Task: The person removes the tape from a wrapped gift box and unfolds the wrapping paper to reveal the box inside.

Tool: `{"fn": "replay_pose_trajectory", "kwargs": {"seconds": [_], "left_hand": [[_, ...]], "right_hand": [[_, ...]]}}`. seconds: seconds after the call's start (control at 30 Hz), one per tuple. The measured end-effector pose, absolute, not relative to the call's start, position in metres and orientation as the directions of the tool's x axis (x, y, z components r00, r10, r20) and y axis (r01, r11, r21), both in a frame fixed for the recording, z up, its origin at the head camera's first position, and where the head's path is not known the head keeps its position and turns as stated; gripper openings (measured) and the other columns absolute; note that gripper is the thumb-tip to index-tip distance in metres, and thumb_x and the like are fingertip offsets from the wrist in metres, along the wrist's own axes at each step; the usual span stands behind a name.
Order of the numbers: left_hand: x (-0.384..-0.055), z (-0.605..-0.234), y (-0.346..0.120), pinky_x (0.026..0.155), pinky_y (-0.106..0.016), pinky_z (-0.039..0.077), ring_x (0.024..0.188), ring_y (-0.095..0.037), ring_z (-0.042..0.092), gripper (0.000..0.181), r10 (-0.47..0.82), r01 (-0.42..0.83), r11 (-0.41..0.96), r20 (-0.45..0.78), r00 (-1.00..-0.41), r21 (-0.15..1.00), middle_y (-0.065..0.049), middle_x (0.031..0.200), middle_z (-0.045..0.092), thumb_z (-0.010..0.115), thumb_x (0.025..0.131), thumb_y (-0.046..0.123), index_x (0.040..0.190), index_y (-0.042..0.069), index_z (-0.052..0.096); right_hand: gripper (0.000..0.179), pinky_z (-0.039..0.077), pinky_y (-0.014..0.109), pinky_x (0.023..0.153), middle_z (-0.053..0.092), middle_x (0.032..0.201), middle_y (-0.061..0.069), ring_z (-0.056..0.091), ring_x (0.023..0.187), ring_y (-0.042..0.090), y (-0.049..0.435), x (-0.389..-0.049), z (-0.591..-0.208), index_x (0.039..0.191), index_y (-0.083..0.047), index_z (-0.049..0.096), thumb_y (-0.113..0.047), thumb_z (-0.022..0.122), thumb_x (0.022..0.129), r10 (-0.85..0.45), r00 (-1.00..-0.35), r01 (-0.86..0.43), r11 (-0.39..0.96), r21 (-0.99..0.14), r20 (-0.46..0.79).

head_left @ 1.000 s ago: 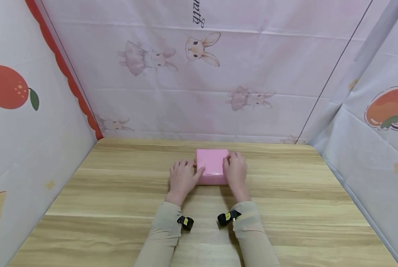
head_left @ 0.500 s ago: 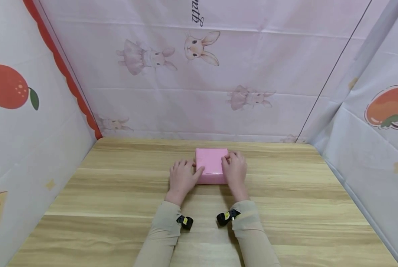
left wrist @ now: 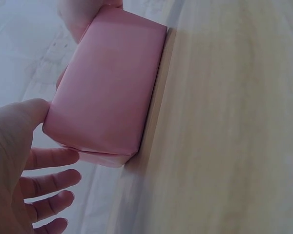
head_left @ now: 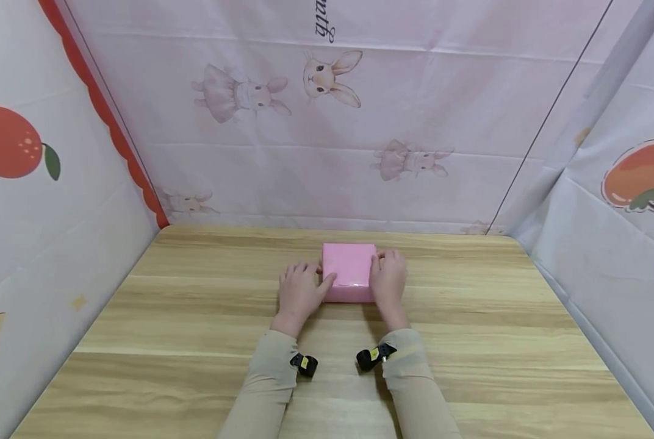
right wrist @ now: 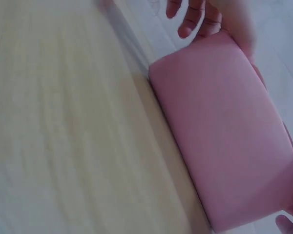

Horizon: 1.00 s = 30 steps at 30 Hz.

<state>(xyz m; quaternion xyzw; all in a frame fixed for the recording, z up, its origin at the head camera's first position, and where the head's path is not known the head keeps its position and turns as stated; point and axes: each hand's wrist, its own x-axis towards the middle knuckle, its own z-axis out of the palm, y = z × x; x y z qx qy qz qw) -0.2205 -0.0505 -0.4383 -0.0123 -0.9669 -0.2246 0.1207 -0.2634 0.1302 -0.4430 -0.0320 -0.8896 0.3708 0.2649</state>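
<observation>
One left hand [head_left: 299,291], one pink box [head_left: 348,264], one right hand [head_left: 388,281]; one bench [head_left: 184,329]; two black wrist devices [head_left: 307,366].
Your left hand's grip is wide, thumb at the box's top edge, outer fingers spread; the box, plain, glossy and flat-topped, sits between your hands toward the bench's far edge; your right hand's fingers bend at its right side, and whether that grip pinches it, you cannot tell.

The box [head_left: 349,265] is pink, the table [head_left: 195,317] wood-grained tan, the sleeves [head_left: 268,369] beige
</observation>
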Motion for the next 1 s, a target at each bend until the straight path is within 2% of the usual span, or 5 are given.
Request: {"fn": "replay_pose_trajectory", "kwargs": {"seconds": [0.17, 0.3, 0.63, 0.87, 1.0], "left_hand": [[-0.220, -0.440, -0.050, 0.096, -0.049, 0.041, 0.117, -0.032, 0.053, 0.050, -0.033, 0.073, 0.897, 0.230, -0.973, 0.436, -0.009, 0.121, 0.064, 0.052, 0.092, 0.061, 0.108, 0.016, 0.068], [-0.220, -0.440, -0.050, 0.098, -0.049, 0.041, 0.117, -0.032, 0.053, 0.052, -0.037, 0.064, 0.892, 0.213, -0.976, 0.448, -0.009, 0.123, 0.064, 0.050, 0.092, 0.062, 0.109, 0.016, 0.067], [-0.223, -0.439, -0.051, 0.095, -0.047, 0.042, 0.117, -0.030, 0.053, 0.054, -0.037, 0.059, 0.890, 0.200, -0.979, 0.453, -0.008, 0.124, 0.064, 0.049, 0.092, 0.064, 0.114, 0.018, 0.066], [-0.223, -0.439, -0.052, 0.090, -0.045, 0.042, 0.110, -0.030, 0.054, 0.057, -0.033, 0.068, 0.882, 0.204, -0.978, 0.467, -0.007, 0.120, 0.065, 0.050, 0.091, 0.064, 0.119, 0.017, 0.064], [-0.223, -0.438, -0.053, 0.092, -0.048, 0.043, 0.115, -0.032, 0.054, 0.060, -0.026, 0.075, 0.877, 0.202, -0.979, 0.474, -0.009, 0.124, 0.064, 0.051, 0.091, 0.064, 0.125, 0.015, 0.062]], "right_hand": [[0.018, 0.046, 0.051, 0.091, 0.061, 0.100, 0.022, 0.056, 0.102, 0.039, 0.138, -0.263, -0.444, 0.094, 0.004, 0.064, -0.013, 0.058, 0.094, 0.338, -0.868, -0.057, 0.659, -0.750, 0.363], [0.018, 0.045, 0.050, 0.091, 0.060, 0.101, 0.023, 0.054, 0.104, 0.039, 0.142, -0.262, -0.443, 0.094, 0.005, 0.063, -0.012, 0.055, 0.093, 0.358, -0.868, -0.045, 0.633, -0.773, 0.343], [0.019, 0.045, 0.049, 0.090, 0.060, 0.101, 0.022, 0.054, 0.102, 0.039, 0.147, -0.265, -0.444, 0.094, 0.005, 0.062, -0.012, 0.053, 0.093, 0.396, -0.863, 0.001, 0.622, -0.783, 0.315], [0.021, 0.045, 0.051, 0.089, 0.059, 0.100, 0.022, 0.054, 0.104, 0.040, 0.151, -0.268, -0.451, 0.094, 0.005, 0.062, -0.013, 0.052, 0.092, 0.427, -0.850, 0.028, 0.621, -0.783, 0.309], [0.020, 0.045, 0.052, 0.088, 0.059, 0.100, 0.023, 0.054, 0.103, 0.041, 0.154, -0.267, -0.449, 0.094, 0.005, 0.062, -0.012, 0.054, 0.091, 0.443, -0.846, 0.041, 0.610, -0.792, 0.297]]}}
